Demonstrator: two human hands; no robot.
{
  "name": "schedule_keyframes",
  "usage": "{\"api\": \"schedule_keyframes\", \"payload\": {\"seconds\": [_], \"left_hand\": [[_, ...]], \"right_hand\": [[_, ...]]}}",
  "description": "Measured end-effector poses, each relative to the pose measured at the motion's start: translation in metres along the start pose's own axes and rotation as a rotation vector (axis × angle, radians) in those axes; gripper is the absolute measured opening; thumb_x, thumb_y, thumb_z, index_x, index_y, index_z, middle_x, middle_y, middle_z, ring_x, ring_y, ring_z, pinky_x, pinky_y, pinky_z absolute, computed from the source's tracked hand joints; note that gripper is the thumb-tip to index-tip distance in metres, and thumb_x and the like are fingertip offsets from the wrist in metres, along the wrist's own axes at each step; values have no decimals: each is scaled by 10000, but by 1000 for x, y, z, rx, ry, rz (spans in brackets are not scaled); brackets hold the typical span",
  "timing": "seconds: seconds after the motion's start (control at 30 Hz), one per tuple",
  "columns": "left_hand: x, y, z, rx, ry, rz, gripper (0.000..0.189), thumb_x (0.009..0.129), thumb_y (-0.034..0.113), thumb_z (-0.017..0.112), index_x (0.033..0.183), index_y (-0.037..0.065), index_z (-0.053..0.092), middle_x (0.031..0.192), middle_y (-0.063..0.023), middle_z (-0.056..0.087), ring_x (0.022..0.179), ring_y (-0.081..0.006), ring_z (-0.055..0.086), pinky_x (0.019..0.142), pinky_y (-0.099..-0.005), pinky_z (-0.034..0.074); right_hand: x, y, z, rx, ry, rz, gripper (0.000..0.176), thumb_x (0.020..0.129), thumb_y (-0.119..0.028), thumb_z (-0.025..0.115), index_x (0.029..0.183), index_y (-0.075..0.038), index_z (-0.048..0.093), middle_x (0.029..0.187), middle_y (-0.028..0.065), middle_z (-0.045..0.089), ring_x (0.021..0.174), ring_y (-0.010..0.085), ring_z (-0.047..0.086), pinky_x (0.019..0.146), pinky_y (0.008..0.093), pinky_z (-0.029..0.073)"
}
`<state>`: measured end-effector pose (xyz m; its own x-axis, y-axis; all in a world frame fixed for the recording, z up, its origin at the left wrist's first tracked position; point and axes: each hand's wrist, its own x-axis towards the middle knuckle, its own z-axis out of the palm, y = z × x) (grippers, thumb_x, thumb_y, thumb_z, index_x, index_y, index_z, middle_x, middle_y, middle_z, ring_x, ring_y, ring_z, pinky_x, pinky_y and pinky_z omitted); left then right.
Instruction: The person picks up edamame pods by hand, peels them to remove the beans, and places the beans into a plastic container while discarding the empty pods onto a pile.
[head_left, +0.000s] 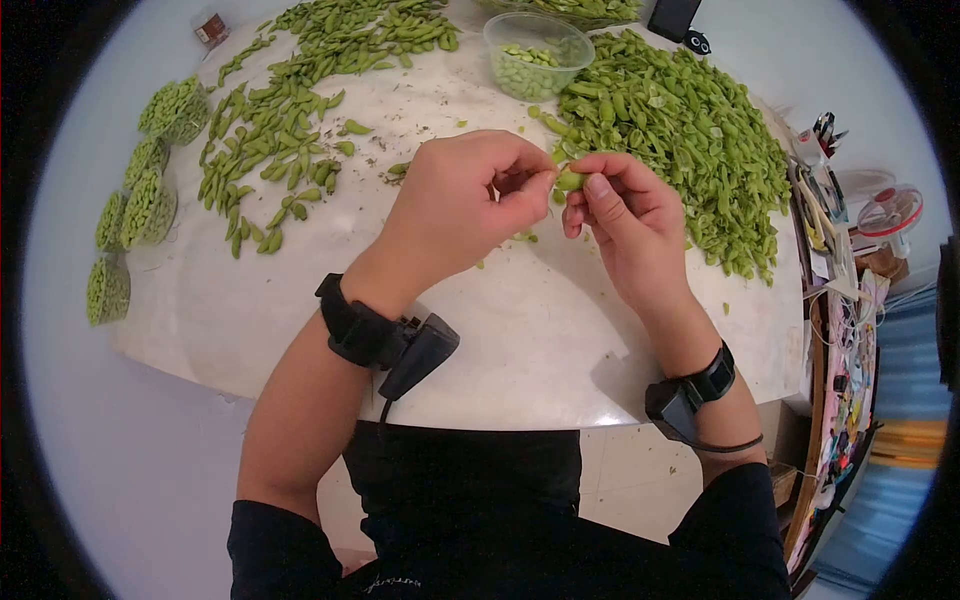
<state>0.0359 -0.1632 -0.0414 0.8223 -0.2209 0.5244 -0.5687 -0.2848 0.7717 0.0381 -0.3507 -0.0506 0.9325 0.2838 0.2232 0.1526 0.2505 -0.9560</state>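
A green soybean pod (570,181) is held up over the middle of the table. My right hand (637,215) grips it between thumb and forefinger. The thumb and forefinger of my left hand (478,190) are pinched together at the pod's left end; the exact contact is partly hidden by the fingers. Beyond my hands stands a clear plastic bowl (497,66) with shelled green beans (528,75) inside. A large heap of opened pods (690,150) lies to the right, reaching close to my right hand. Whole pods (285,125) are spread across the left and far side.
Several clear containers full of shelled beans (150,205) line the table's left edge. A small jar (210,29) stands far left. A dark phone-like object (674,18) is at the back. On the right are a pen holder (808,147), a small fan (890,211) and cluttered shelving.
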Motion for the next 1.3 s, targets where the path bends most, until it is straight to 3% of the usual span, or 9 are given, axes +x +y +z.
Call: {"api": "schedule_keyframes", "payload": {"seconds": [0.1, 0.4, 0.5, 0.6, 0.8, 1.1, 1.3], "left_hand": [[2, 7, -2, -320, -75, -352, 141, 879, 115, 602, 907, -19, 629, 650, -5, 572, 529, -63, 521, 447, -208, 409], [1, 6, 0, -610, -119, -481, 160, 910, 116, 567, 946, -30, 623, 684, -29, 583, 501, -61, 497, 423, -208, 393], [0, 6, 1, -432, -85, -383, 168, 900, 111, 586, 981, -26, 641, 719, -17, 595, 537, -61, 513, 460, -203, 415], [1, 3, 2, -183, -57, -143, 171, 879, 99, 611, 991, -20, 663, 720, -16, 601, 580, -63, 525, 509, -198, 427], [3, 1, -2, -2, -78, -11, 160, 830, 90, 654, 946, -18, 675, 724, -52, 609, 596, -69, 522, 529, -214, 415], [-1, 3, -3, -15, -29, -26, 160, 812, 82, 645, 930, -20, 682, 679, -41, 623, 546, -63, 528, 490, -208, 419], [-2, 7, -3, -318, -53, -313, 143, 822, 62, 628, 903, -45, 679, 623, -40, 615, 505, -73, 564, 432, -192, 435]], "right_hand": [[0, 1, 0, 69, -24, 12, 174, 941, -82, 533, 1064, 37, 565, 828, 78, 619, 722, 134, 591, 690, 268, 493], [-2, 0, -1, 131, -49, 5, 159, 947, -83, 524, 1066, 21, 551, 830, 65, 600, 725, 136, 586, 693, 275, 489], [0, 1, -1, 42, 9, -40, 161, 943, -90, 539, 1058, 21, 556, 827, 55, 598, 721, 125, 581, 684, 264, 483], [0, 0, 1, -72, 43, -89, 165, 934, -96, 560, 1048, 22, 564, 829, 46, 599, 720, 111, 578, 672, 250, 478], [-2, 0, 5, -158, 63, -130, 162, 924, -87, 574, 1043, 23, 573, 833, 40, 604, 717, 98, 577, 658, 233, 475], [-5, 1, 6, -199, -12, -162, 150, 923, -48, 551, 1043, 39, 575, 827, 47, 616, 727, 103, 585, 675, 231, 479], [-4, 2, 4, -122, -36, -112, 151, 931, -53, 537, 1037, 48, 577, 810, 60, 621, 717, 118, 596, 679, 247, 487]]}}
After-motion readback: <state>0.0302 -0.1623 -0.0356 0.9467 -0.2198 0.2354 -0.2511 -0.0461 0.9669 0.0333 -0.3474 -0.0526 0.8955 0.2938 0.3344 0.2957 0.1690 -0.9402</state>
